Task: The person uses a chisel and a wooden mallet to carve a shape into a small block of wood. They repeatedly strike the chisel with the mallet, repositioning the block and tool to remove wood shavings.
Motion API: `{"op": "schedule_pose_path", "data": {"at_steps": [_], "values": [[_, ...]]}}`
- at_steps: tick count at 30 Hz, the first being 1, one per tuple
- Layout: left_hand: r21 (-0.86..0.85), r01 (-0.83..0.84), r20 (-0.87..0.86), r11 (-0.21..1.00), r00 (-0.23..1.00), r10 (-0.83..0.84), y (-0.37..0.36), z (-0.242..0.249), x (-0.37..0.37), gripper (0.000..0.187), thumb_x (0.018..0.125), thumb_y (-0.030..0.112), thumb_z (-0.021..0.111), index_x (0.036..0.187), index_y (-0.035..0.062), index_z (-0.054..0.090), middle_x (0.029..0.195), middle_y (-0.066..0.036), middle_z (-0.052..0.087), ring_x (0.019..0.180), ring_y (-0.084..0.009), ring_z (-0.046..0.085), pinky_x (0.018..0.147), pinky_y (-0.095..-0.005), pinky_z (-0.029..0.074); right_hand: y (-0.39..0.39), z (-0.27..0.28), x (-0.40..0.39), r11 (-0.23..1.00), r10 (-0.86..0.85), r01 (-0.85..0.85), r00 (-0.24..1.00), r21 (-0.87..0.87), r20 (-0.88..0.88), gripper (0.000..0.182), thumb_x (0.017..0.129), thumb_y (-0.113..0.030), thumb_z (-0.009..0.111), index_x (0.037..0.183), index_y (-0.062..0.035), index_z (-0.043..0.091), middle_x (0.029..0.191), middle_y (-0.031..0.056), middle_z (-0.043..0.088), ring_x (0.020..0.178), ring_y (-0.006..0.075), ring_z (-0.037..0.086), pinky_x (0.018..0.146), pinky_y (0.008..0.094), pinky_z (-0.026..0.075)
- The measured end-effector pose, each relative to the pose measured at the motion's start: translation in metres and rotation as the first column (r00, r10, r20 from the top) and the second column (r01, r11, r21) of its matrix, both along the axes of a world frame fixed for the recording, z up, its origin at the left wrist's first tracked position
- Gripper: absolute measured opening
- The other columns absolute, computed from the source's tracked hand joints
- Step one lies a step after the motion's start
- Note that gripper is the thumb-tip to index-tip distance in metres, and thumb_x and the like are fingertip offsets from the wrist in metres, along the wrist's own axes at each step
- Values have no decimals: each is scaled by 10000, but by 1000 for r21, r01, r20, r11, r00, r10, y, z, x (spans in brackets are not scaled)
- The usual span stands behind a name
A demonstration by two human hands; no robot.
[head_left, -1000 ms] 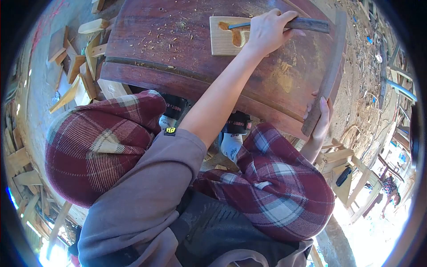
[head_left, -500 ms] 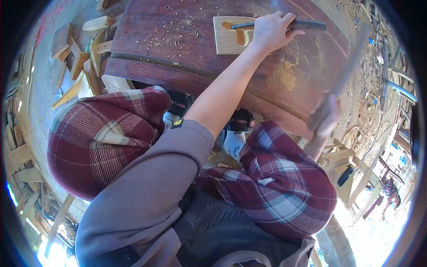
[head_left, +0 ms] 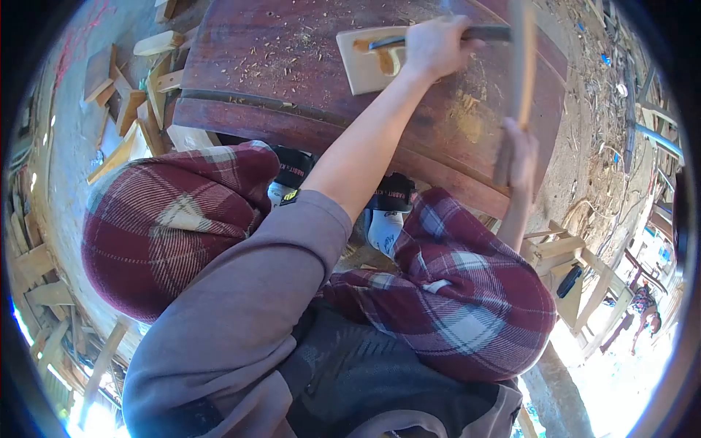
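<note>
Table [head_left: 431, 135], reddish, littered with shavings [head_left: 281, 57] — offcuts [head_left: 128, 108] scattered left of it. At it, chisel [head_left: 491, 33] is gripped by closed left hand [head_left: 437, 48], wooden bar [head_left: 523, 69] by closed right hand [head_left: 521, 152].

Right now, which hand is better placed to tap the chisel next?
Probably the right hand: it grips the wooden bar, seen beside the handle end of the chisel, while the left hand holds that tool against the carved board.
</note>
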State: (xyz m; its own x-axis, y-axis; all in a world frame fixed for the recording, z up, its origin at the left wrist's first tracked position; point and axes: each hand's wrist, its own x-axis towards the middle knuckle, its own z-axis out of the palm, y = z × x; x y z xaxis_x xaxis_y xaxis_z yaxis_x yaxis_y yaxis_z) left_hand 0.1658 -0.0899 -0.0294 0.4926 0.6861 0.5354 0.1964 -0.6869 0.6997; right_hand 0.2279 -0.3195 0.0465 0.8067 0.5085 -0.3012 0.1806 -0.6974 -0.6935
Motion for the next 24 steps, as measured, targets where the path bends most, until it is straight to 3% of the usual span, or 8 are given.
{"op": "schedule_pose_path", "data": {"at_steps": [3,4,7,11,12,15,19,24], "values": [[-88,-66,-31,994,998,63,0,0,0,393,815,523,646,907,142,660,749,-89,671,696,-297,663,631,-421,492,4,7,-6,986,-11,-11,991,168,130,404,886,-401,598,1001,-16,634,729,38,552,709,123,564,639,301,457],[-116,-48,-64,992,997,41,-1,-2,-4,398,820,529,638,912,143,663,748,-92,674,701,-295,665,635,-420,493,1,24,-7,971,-126,131,991,198,-42,385,883,-410,594,954,-32,625,702,35,559,619,134,566,548,285,454],[-132,-28,-80,991,997,17,-4,3,-5,412,825,542,628,918,141,663,736,-97,680,698,-290,669,637,-419,493,-4,19,1,741,-249,310,951,596,-184,488,890,-501,555,952,-19,595,672,30,527,497,126,512,412,262,423],[-125,-39,-25,991,999,36,2,18,-12,283,895,393,580,953,116,604,642,-121,596,622,-350,611,591,-439,485,2,-22,-16,981,169,-185,959,50,226,444,872,-443,593,932,-4,610,713,66,580,579,136,572,506,270,449],[-170,-20,-36,985,999,14,6,25,-16,216,935,318,550,975,109,579,605,-131,556,596,-381,583,573,-448,480,6,-17,-22,967,147,-192,957,166,250,466,877,-460,577,931,2,614,711,65,568,573,136,561,494,273,433],[-5,-118,106,993,987,118,3,16,-13,273,967,365,529,869,113,563,532,-43,474,446,-271,502,462,-370,420,2,11,-16,959,-64,58,998,278,13,468,887,-468,562,958,-7,601,677,57,551,531,149,551,470,279,432],[-169,-113,-19,979,994,111,0,6,-8,441,782,530,679,889,105,629,707,-99,672,658,-287,667,620,-421,497,4,3,-17,770,-242,342,938,539,-249,471,893,-471,544,1033,-22,561,610,44,510,446,151,524,404,270,417],[-60,-94,114,994,988,100,1,-1,-7,458,764,528,702,858,85,630,716,-106,672,660,-300,660,631,-420,505,-28,-1,-30,814,-127,298,929,498,-348,539,892,-485,537,1107,8,501,602,36,485,445,130,478,385,248,396]]}}
